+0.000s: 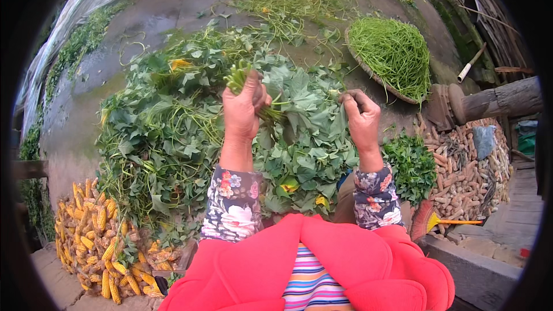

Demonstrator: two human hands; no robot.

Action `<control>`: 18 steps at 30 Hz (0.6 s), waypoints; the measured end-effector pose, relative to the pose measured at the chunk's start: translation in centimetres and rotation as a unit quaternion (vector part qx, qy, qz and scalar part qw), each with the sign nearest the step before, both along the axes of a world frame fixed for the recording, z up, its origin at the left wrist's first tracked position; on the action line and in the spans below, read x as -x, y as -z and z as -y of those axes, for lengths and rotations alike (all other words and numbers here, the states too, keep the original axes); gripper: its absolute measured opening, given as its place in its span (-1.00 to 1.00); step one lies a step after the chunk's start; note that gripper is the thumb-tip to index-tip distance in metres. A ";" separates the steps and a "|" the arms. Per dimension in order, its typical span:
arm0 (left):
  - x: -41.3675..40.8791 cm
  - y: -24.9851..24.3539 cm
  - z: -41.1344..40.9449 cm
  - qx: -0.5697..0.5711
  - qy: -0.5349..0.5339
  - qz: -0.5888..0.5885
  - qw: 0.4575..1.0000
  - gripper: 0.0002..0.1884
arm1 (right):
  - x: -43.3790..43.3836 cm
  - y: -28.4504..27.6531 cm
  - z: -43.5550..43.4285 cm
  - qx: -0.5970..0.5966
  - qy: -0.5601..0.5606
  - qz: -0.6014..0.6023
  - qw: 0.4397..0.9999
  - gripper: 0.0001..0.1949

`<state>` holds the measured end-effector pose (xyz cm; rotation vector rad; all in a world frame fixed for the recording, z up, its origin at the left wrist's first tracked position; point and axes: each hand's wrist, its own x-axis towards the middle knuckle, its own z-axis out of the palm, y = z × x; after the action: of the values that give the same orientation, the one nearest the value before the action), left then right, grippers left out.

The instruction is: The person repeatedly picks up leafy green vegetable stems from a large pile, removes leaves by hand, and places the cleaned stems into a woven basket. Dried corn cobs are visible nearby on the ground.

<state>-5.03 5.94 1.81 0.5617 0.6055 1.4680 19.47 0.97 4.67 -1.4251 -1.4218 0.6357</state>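
Observation:
My left hand [246,110] grips a bunch of green leaf stalks [236,78], their cut or snapped ends poking up above the thumb. Broad lobed leaves [298,103], which look like sweet potato leaves, hang from that bunch to the right. Thumb and forefinger of my right hand [362,110] are pinched together at a leaf or thin stalk at the bunch's right side; the exact hold is partly hidden. Beneath both hands spreads a large heap of leafy vines [173,151], with some yellowed leaves in it.
At upper right a round woven basket [360,58] holds green stalks. Picked greens [408,164] lie right of me, beside bare corncobs [458,172], a broom [425,220] and a wooden post [501,99]. Yellow corn ears [101,220] are piled at lower left. Stripped vines [298,0] lie ahead.

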 end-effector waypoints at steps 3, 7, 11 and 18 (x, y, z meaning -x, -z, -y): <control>-1.1 0.6 0.8 0.024 0.039 -0.008 0.999 -0.77 | 1.4 -1.4 1.3 -0.011 -0.016 -0.006 1.000 -0.84; -3.2 0.5 2.1 0.039 0.120 0.005 0.992 -0.75 | 2.7 0.1 2.0 -0.023 -0.092 0.040 0.995 -0.85; -4.0 1.1 2.8 0.053 0.146 0.000 0.988 -0.75 | 2.9 1.6 2.8 0.016 -0.145 0.091 0.985 -0.83; -4.4 1.4 3.6 0.060 0.195 -0.022 0.979 -0.74 | 0.3 1.2 3.0 0.097 -0.109 0.080 0.986 -0.81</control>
<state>-0.59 2.30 0.43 0.5825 0.5760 1.0461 19.22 -2.06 3.46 -1.5112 -1.6963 0.8322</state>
